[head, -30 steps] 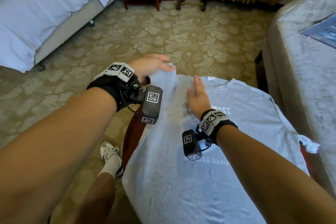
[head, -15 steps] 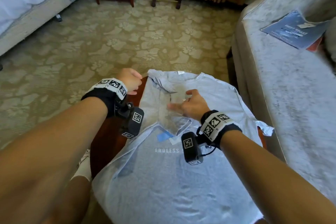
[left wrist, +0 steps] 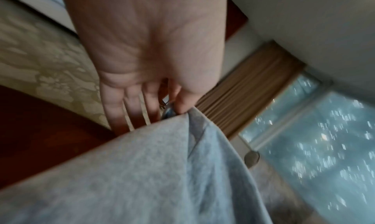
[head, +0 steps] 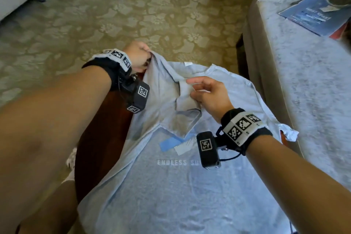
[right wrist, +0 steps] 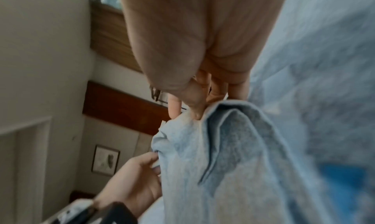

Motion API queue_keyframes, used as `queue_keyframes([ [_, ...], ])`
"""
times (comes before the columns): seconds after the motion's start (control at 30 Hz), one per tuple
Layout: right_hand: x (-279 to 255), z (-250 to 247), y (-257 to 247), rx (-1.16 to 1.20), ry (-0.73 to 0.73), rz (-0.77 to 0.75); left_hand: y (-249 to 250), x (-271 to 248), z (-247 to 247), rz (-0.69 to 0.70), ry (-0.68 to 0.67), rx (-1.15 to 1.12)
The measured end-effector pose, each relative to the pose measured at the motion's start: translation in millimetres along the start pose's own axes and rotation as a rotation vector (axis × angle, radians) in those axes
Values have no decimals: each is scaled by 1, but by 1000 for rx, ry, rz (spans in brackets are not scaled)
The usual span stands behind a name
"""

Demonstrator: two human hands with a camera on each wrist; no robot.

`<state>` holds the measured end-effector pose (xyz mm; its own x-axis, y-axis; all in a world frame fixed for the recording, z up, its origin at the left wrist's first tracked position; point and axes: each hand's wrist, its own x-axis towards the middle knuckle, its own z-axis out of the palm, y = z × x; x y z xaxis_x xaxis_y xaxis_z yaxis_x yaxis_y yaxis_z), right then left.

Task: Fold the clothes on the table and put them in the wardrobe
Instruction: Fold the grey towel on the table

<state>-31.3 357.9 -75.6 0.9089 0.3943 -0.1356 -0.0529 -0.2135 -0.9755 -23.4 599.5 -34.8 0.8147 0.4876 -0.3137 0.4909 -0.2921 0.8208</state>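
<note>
Left hand (head: 137,57): pinched T-shirt (head: 190,186) shoulder at table (head: 98,138) far-left edge.
Right hand (head: 209,95): pinched folded sleeve (best laid flat).

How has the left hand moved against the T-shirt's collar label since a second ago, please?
Yes: the left hand has shifted left of the white collar label, now pinching the T-shirt at its folded shoulder edge.

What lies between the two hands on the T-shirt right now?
In the head view, only the folded-in sleeve of the T-shirt spans between left hand and right hand; both pinch it.
</note>
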Motion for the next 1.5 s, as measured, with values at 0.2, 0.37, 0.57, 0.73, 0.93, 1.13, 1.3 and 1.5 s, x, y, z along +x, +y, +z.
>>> queue_keyframes([
  [0.2, 8, 23, -3, -204, 60, 18, 14, -2, -12, -36, 70, -178],
  [0.37, 5, 23, -5, -351, 126, 66, -15, 15, -4, 95, 160, 265],
  [0.57, -2, 26, 0, -648, -34, -98, -31, 2, -6, 262, 355, 400],
  [0.73, -2, 24, 6, -696, 62, -191, -28, -12, -4, 461, 54, 550],
  [0.93, -7, 16, 6, -702, -177, -167, -45, -11, 17, 384, -154, 607],
  [1.13, 1, -2, -3, -483, 317, 82, -55, -21, 10, 295, -248, 804],
  [1.3, -27, -14, -35, -242, 509, 329, -36, -59, -12, 136, -158, 637],
  [1.5, -110, 9, -57, -225, 229, 356, -38, -162, -48, -22, -182, 397],
])
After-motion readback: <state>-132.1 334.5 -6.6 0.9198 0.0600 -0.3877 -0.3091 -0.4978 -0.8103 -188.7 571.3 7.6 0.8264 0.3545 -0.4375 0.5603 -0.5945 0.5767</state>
